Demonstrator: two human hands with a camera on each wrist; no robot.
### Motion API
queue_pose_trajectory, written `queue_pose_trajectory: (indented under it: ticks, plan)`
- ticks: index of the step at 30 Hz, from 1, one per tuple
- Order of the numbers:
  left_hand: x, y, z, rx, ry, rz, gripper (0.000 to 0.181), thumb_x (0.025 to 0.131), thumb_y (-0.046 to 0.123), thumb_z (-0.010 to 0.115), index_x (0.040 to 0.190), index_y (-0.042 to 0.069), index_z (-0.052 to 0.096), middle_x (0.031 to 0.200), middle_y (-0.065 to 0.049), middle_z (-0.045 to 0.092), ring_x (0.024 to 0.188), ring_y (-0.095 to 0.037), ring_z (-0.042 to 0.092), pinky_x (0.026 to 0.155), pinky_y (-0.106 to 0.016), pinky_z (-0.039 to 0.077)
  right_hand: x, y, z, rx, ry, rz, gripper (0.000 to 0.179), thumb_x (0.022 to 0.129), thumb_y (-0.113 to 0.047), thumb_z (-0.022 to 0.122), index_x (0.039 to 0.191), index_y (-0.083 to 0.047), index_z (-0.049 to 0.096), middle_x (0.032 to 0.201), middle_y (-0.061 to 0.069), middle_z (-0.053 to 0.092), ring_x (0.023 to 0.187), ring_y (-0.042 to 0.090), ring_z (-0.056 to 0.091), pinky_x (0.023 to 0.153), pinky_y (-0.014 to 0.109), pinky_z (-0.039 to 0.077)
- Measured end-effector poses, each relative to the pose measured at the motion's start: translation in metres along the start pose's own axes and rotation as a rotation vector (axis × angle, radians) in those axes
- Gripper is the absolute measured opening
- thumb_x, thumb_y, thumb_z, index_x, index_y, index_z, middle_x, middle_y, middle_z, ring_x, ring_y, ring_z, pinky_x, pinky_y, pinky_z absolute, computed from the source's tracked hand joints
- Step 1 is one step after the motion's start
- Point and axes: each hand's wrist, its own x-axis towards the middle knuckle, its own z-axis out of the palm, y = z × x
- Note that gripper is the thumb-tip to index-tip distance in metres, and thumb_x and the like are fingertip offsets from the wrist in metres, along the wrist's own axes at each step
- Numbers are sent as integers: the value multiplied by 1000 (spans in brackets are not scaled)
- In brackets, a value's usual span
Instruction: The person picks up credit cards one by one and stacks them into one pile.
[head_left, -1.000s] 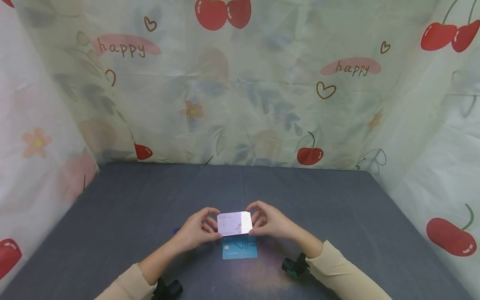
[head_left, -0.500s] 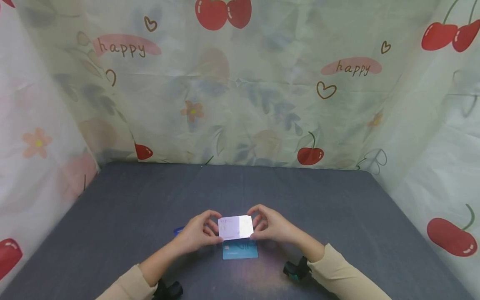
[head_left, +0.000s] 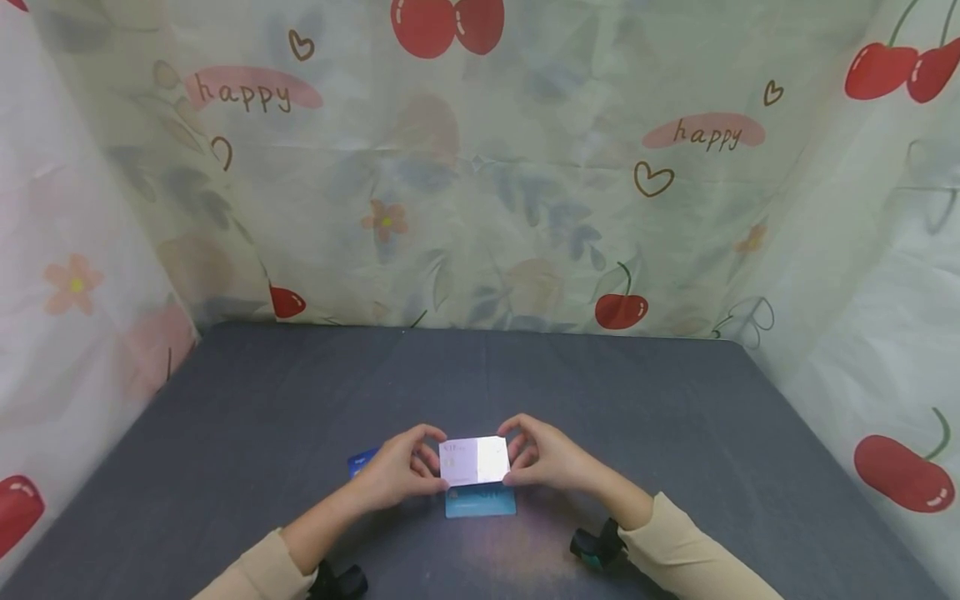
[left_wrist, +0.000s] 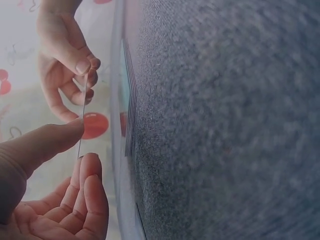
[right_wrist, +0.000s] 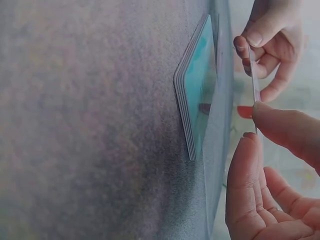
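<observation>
Between both hands a pale pink and white card (head_left: 459,462) is held by its two short ends, above the table. My left hand (head_left: 401,468) pinches its left end with thumb and fingertips. At the right end, my right hand (head_left: 549,454) pinches it the same way. Beneath and nearer to me lies a light blue card (head_left: 481,502), partly covered by the held one. The right wrist view shows this blue card (right_wrist: 197,85) on top of a neat stack of several cards. Seen edge-on in the left wrist view, the held card (left_wrist: 84,100) is apart from the stack.
A dark blue card (head_left: 360,459) lies on the table behind my left hand, which hides most of it. The dark grey cloth-covered table (head_left: 480,367) ends at a patterned curtain (head_left: 480,167) with cherries at the back and sides.
Both hands have lowered slightly toward me and a little right with the pink card, covering more of the blue card. More of the dark blue card shows at left.
</observation>
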Motion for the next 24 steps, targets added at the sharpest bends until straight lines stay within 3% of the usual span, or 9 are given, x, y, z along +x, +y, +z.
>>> queue_pose_trajectory:
  ticks: [10, 19, 24]
  plan:
    - [-1, 1, 3, 30, -21, 10, 54, 72, 9, 78, 118, -2, 51, 81, -6, 60, 64, -11, 56, 56, -20, 47, -4, 1, 3, 25, -4, 4, 53, 75, -6, 75, 120, 1, 47, 90, 14, 58, 71, 13, 60, 61, 19, 49]
    - [-2, 0, 5, 47, -23, 89, 53, 70, 6, 78, 114, -6, 51, 77, -8, 60, 62, -8, 55, 54, -18, 46, -6, 6, 5, 36, -7, -10, 51, 75, -5, 74, 118, 3, 47, 90, 14, 57, 71, 12, 61, 60, 18, 49]
    - [-3, -1, 6, 42, -35, 96, 53, 70, 6, 78, 114, -6, 51, 76, -8, 60, 60, -7, 54, 53, -18, 45, -8, 6, 7, 42, -10, 7, 51, 75, -5, 74, 118, 2, 47, 90, 12, 56, 71, 12, 61, 60, 18, 49]
